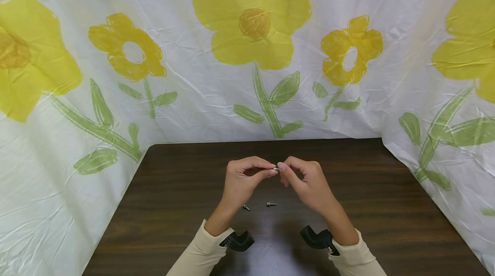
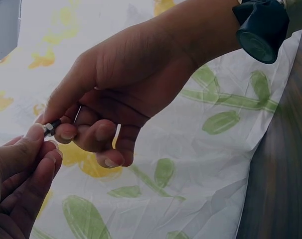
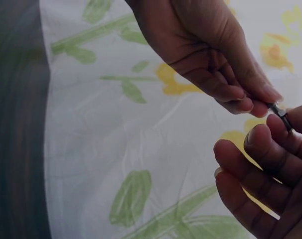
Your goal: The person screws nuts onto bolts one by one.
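Note:
Above the far half of the table, my left hand [image 1: 241, 179] and right hand [image 1: 309, 181] meet fingertip to fingertip at a small metal bolt [image 1: 276, 168]. Thumb and index finger of the left hand pinch one end of it. The right thumb and index finger pinch the darker end of the bolt [image 2: 56, 123]. A bright hex nut [image 3: 281, 113] shows around the bolt between the two sets of fingertips. The fingers cover both ends. Two more small bolts lie on the table below the hands, one bolt [image 1: 246, 207] near the left wrist, another bolt [image 1: 271, 204] to its right.
The dark wood-grain table [image 1: 174, 207] stretches out on both sides of the arms. Behind it and along both sides hangs a white curtain [image 1: 201, 112] printed with yellow flowers. Black wrist cameras sit on both wrists, including the left wrist camera [image 1: 239, 240].

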Tool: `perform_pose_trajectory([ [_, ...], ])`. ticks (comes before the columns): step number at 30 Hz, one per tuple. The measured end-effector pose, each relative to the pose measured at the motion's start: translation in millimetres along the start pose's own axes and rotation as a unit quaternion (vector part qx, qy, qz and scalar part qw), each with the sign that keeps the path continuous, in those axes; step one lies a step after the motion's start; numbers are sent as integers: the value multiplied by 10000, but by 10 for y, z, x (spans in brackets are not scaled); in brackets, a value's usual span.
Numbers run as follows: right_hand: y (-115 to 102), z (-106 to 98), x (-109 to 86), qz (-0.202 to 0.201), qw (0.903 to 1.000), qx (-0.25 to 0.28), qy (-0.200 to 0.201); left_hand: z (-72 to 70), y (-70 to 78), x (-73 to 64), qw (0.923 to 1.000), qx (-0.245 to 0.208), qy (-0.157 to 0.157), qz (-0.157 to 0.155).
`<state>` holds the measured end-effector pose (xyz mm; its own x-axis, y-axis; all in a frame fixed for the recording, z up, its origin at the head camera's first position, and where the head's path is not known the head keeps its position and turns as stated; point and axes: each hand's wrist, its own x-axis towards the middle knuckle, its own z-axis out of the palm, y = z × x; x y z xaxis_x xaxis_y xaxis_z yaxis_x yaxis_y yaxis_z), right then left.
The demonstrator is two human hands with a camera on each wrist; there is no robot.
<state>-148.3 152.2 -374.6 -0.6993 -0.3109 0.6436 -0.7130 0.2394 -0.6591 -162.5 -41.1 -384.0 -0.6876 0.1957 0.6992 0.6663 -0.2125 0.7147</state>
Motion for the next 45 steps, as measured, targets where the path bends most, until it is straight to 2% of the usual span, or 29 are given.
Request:
perform_pose_trajectory([
  [6,0,-28,0,62,10000,-18,19,-9,-9,-6,9999,60,59,-67],
  [10,11,-71,3,-170,9997,13,168,-28,-2,-2,9998,39,153,-144],
  [14,35,-80,2,-446,9985,44,312,-42,-8,5,9998,-52,110,-161],
  [19,44,-75,2,-534,9980,163,282,-37,-5,1,9998,-89,58,-149],
  [31,14,-50,-15,-171,9998,36,-86,-17,25,-1,9999,17,-63,-82],
  [45,6,-1,-10,105,9999,-12,80,2,-17,-13,9999,59,-153,-32],
])
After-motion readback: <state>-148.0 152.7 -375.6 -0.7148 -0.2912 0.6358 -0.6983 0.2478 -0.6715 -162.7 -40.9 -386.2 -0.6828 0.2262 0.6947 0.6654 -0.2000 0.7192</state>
